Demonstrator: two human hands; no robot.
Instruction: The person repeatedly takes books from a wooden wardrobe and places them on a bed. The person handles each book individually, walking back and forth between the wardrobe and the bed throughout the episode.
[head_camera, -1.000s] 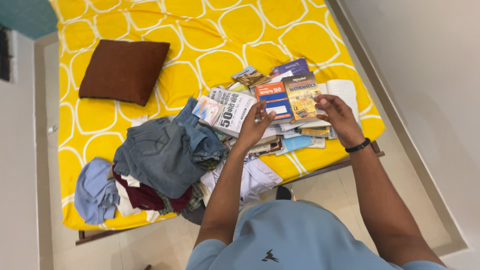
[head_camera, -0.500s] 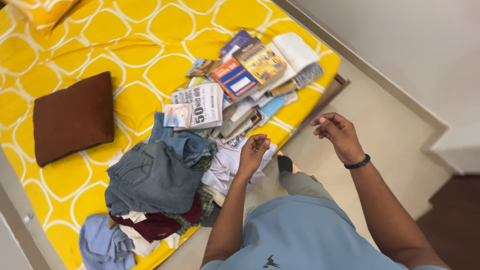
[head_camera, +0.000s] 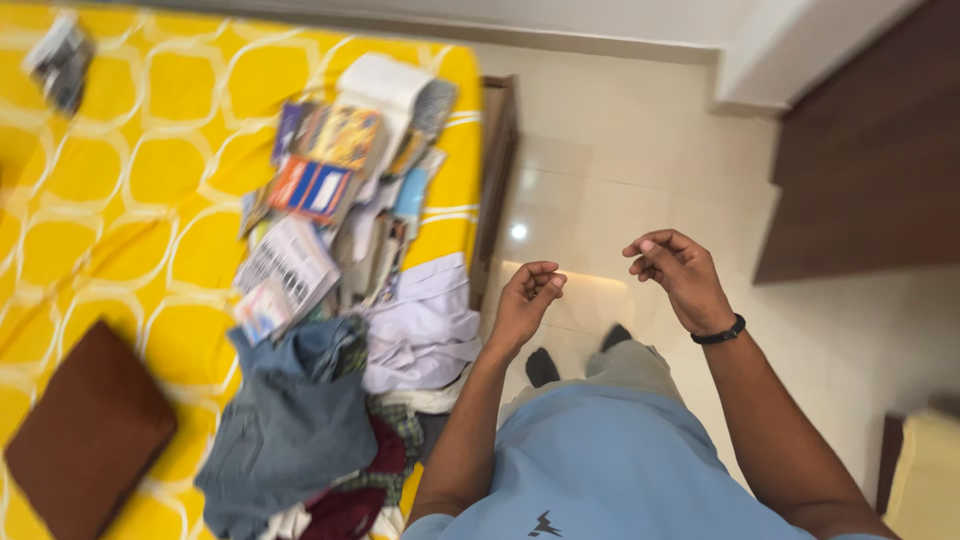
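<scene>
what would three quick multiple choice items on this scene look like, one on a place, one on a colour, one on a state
1. Where does the pile of books lie?
A. on the bed sheet
B. on the floor tiles
C. on the brown cushion

2. What colour is the bed sheet?
A. green with stripes
B. yellow with white outlines
C. plain red

3. What do the left hand and right hand hold?
A. a book each
B. the jeans between them
C. nothing

Key: 1 A, the books rest on the sheet near the bed's edge. 2 B, white rounded outlines on yellow. 3 C, both hands hover loosely curled over the floor, touching nothing.
</scene>
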